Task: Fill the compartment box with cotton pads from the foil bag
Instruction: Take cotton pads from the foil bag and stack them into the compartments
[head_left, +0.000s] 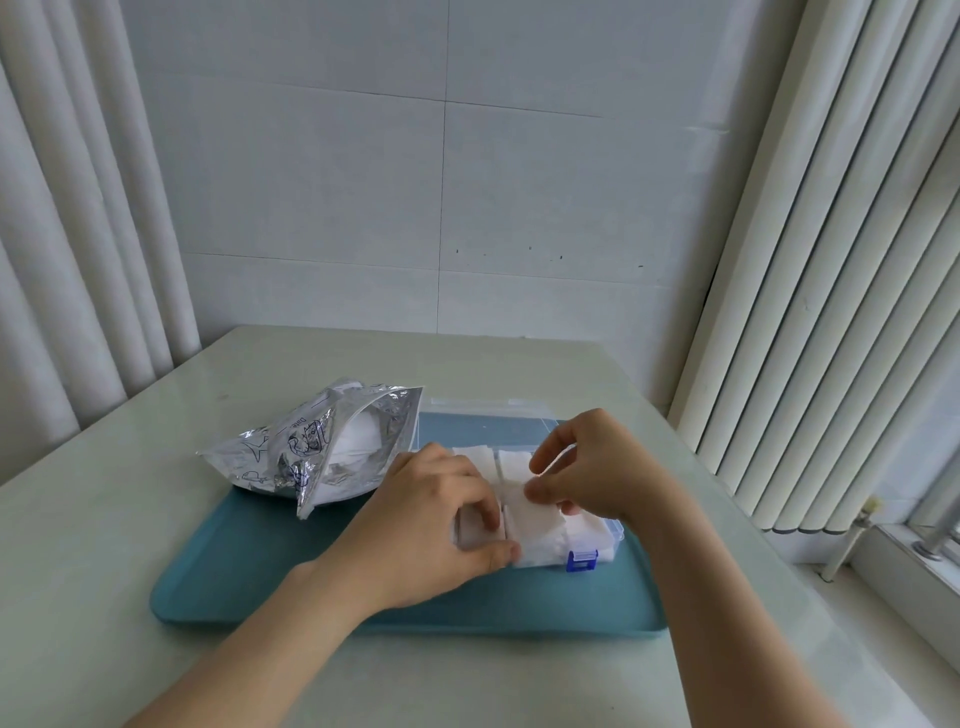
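- Crinkled silver foil bag (311, 447) on the tray's left end: shiny, mirror-like.
- Teal rectangular plastic tray (249, 577): smooth, satin.
- Clear plastic compartment box (610, 535) on the tray: glossy.
- White square cotton pads (537, 522): soft, matt, fibrous.
- Pale table top (104, 545) under the tray: polished, reflective.

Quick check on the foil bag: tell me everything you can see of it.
The foil bag is crinkled silver with blue print. It lies on its side across the teal tray's far left corner, its mouth open toward the compartment box, white cotton pads showing inside. Neither the left hand nor the right hand touches it.
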